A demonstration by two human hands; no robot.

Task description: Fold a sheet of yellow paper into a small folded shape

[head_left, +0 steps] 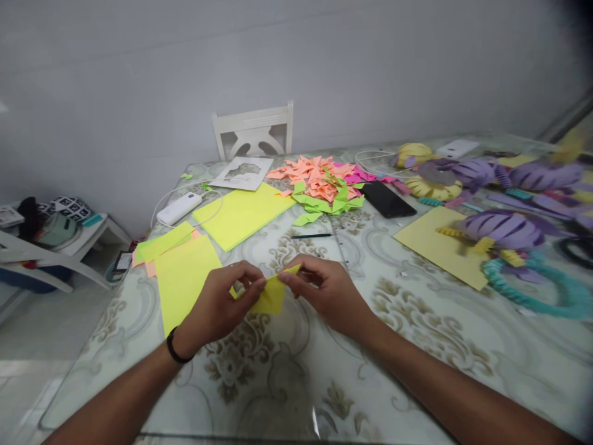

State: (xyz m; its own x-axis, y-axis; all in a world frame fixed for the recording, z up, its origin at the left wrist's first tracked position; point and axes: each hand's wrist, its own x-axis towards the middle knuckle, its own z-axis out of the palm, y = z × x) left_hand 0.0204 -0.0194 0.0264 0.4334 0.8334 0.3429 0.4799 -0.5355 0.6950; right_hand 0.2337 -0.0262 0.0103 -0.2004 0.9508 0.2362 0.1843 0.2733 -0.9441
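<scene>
Between my two hands, just above the table, is a small piece of yellow paper [270, 299], partly folded. My left hand [230, 299] pinches its left side between thumb and fingers. At the upper right corner, my right hand [325, 290] grips the paper the same way. My fingers cover part of its edges. A larger yellow sheet [183, 278] lies beside my left hand, with green and peach paper [162, 244] at its far end. Beyond my hands rests a thin dark pen or pencil [311, 235].
Folded peach paper pieces [308, 170] and green ones [331, 201] are heaped farther back, near a black phone [388, 199]. A yellow paper stack [245, 210] and a white power bank [180, 209] sit at left. Purple paper crafts [503, 230] and a teal ring [532, 296] lie right.
</scene>
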